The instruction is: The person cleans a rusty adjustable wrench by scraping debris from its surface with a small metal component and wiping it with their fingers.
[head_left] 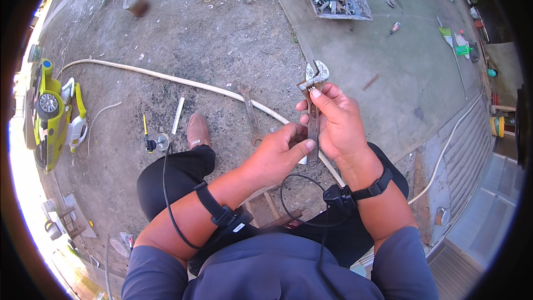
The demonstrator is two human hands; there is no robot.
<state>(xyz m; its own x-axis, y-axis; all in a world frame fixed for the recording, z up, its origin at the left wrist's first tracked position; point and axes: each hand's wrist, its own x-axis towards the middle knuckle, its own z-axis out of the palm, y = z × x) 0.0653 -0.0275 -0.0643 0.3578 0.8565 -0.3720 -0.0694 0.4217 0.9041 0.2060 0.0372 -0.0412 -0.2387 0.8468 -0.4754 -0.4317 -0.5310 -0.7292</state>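
Observation:
An adjustable wrench (313, 128) stands nearly upright in front of me, its jaws at the top and slightly apart. My right hand (340, 119) holds it just below the head, the thumb at the adjusting screw. Around the lower handle close the fingers of my left hand (282, 153); some fingertips are hidden behind the handle and the hand itself. A rusty open-ended wrench (251, 115) lies on the ground beyond my left hand. A pale hose (216, 90) runs across the ground, passing behind the hands.
Far right, a metal tray (363, 8) holds many wrenches and tools. A screwdriver (393, 29) lies near it on concrete. Left stands a yellow-green pressure washer (51, 108). A round gauge-like metal piece (162, 142) and a light strip (178, 115) lie beside my shoe (198, 131).

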